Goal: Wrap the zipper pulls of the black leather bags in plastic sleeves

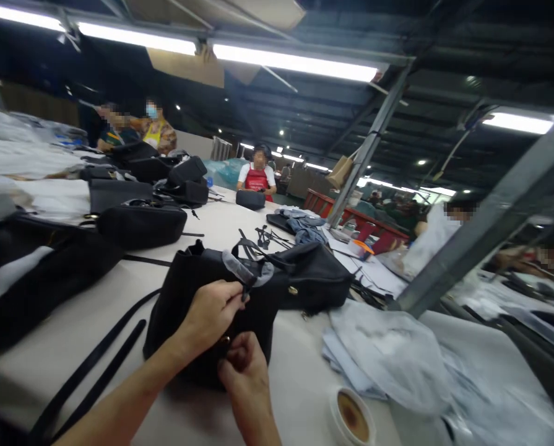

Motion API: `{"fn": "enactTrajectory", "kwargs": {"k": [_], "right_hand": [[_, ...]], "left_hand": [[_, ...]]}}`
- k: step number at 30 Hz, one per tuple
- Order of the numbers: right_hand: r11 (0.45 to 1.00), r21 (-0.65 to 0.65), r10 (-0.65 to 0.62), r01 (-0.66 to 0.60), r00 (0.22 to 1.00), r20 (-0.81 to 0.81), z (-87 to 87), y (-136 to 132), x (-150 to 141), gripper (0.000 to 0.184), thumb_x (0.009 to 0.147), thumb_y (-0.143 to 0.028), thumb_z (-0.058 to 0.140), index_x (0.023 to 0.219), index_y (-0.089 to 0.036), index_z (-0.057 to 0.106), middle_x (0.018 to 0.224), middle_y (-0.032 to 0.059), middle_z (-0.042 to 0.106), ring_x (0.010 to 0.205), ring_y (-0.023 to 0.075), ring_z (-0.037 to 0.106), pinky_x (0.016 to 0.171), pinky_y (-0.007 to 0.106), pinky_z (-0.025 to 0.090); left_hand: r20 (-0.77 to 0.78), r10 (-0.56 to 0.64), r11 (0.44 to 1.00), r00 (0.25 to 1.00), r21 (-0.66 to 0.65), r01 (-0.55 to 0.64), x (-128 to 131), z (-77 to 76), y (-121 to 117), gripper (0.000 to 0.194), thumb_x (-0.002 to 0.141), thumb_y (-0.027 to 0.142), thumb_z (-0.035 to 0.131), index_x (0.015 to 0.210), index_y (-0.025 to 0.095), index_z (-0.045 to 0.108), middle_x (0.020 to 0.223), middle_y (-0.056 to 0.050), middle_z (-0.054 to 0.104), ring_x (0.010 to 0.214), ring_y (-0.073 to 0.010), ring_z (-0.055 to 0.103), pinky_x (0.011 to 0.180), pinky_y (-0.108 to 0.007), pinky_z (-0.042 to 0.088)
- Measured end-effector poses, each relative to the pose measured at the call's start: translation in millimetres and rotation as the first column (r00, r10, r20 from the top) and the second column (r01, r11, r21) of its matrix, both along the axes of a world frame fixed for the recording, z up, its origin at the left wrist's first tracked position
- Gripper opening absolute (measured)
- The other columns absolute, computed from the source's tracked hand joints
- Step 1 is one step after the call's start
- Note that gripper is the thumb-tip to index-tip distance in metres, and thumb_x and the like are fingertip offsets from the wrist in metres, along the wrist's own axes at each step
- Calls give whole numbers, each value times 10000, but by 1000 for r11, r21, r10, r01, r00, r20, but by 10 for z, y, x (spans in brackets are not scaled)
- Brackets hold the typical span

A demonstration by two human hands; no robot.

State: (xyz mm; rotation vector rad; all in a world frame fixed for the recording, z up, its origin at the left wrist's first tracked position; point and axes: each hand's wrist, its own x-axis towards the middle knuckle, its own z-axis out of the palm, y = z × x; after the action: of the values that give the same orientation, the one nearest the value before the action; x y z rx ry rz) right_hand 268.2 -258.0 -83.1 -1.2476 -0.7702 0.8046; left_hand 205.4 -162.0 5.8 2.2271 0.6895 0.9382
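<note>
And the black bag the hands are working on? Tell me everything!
The black bag looks leathery, with a small gold-coloured fitting on its front and whitish wrapping at its top. It stands on the pale table, another black bag behind it. The left grip pinches a dark strap piece near the top; the right grip is by the fitting.

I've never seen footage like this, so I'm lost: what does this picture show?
There is no machine: one camera, worn on a person's head, looks forward and down at their bare hands. The left hand pinches a narrow black strip near the top of a soft black handbag. The right hand bunches its fingers beside the gold-coloured metal clasp on the bag's front; whether they grip anything is unclear. The bag rests on a pale, flat worktable, with another black bag, crumpled translucent plastic and a round white cup with brown contents nearby.
</note>
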Motion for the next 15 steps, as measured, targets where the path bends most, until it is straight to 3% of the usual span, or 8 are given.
{"fn": "enactTrajectory", "kwargs": {"k": [3, 6, 7, 9, 11, 13, 15], "right_hand": [[998, -38, -40, 43, 996, 83, 102, -183, 117, 126, 697, -215, 627, 809, -220, 568, 641, -57, 561, 579, 116, 482, 525, 225, 345], [979, -99, -128, 179, 913, 388, 104, -585, 415, 159, 851, -330, 560, 879, -239, 687, 815, 23, 684, 768, 193, 612, 676, 293, 455], [961, -87, -183, 262, 842, 508, 52, -760, 549, 201, 878, -362, 542, 901, -256, 710, 890, 47, 708, 849, 226, 635, 740, 329, 475], [852, 75, -419, 518, 589, 691, -136, -1123, 849, 219, 867, -384, 576, 972, -280, 737, 1097, 91, 704, 1063, 303, 607, 959, 447, 417], [757, 125, -450, 641, 373, 812, -397, -1447, 1146, 284, 780, -441, 676, 1011, -292, 748, 1272, 123, 635, 1251, 409, 475, 1058, 572, 300], [715, 86, -386, 694, 289, 876, -647, -1682, 1380, 301, 752, -458, 685, 1006, -313, 757, 1287, 124, 634, 1306, 459, 409, 1049, 632, 281], [733, 57, -330, 678, 281, 901, -792, -1805, 1524, 255, 755, -479, 665, 920, -320, 776, 1237, 126, 670, 1285, 462, 445, 1020, 622, 335]], "left_hand": [[78, -71, 963, 994, -256, 89, 21, -6, 44, 328, 896, 368, 506, 639, 202, 623, 665, -2, 658, 612, -150, 567, 612, -239, 421], [150, -173, 897, 973, -384, 219, -1, -36, 86, 321, 849, 411, 571, 628, 201, 670, 690, -22, 692, 762, -192, 628, 684, -243, 461], [168, -189, 880, 968, -409, 243, -16, -50, 95, 314, 832, 419, 594, 627, 200, 686, 696, -30, 700, 821, -209, 638, 708, -247, 470], [200, -201, 844, 959, -462, 273, -47, -81, 104, 299, 808, 430, 620, 643, 197, 709, 695, -41, 707, 841, -223, 644, 690, -249, 481], [229, -197, 807, 953, -515, 291, -68, -110, 109, 287, 802, 440, 627, 699, 191, 725, 684, -43, 707, 735, -202, 635, 610, -241, 477], [253, -181, 787, 950, -542, 294, -74, -131, 113, 290, 805, 446, 624, 743, 182, 728, 670, -39, 701, 632, -173, 607, 564, -238, 470], [274, -165, 777, 947, -555, 296, -70, -138, 118, 296, 807, 450, 625, 758, 175, 721, 658, -33, 693, 590, -156, 589, 569, -242, 476]]}}
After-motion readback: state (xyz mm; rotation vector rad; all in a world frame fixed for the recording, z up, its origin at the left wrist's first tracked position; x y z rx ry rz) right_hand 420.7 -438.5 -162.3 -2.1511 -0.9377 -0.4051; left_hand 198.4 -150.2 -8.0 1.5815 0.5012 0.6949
